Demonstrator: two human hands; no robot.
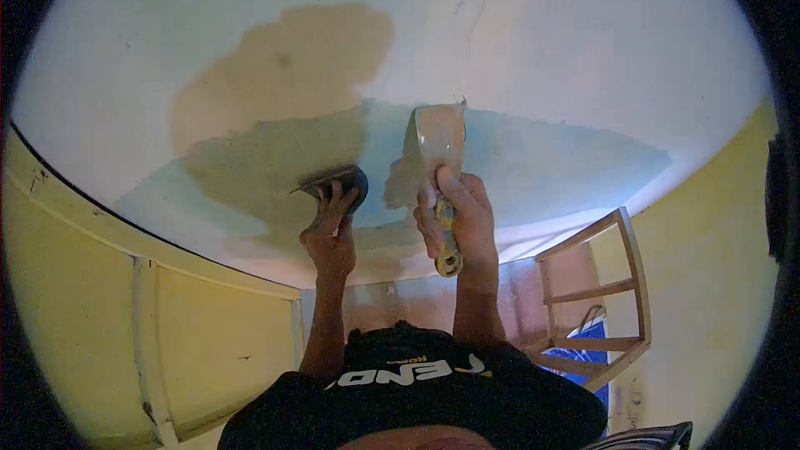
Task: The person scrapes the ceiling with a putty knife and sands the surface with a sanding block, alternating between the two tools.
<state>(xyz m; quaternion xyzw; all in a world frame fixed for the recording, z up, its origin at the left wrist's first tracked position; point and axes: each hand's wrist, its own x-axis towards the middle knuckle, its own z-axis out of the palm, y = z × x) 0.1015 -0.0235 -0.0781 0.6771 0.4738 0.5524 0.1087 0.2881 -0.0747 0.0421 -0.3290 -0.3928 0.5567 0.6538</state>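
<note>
My right hand (462,212) is wrapped around the yellow, stained handle of a putty knife (440,135). Its broad blade points up and lies at or very near the pale ceiling (550,50), by the upper edge of a light blue patch (550,158). To the left, my left hand (333,229) grips a dark, rounded bowl-like holder (357,183), fingers spread across its underside. What it contains is hidden from this angle. Both arms reach upward, and shadows fall on the ceiling beside them.
Yellow panelled walls (225,333) stand at the left, with another yellow wall (696,283) at the right. A wooden frame with crossbars (637,283) is at the lower right, with a blue item (593,332) behind it. A thin crack runs above the blade.
</note>
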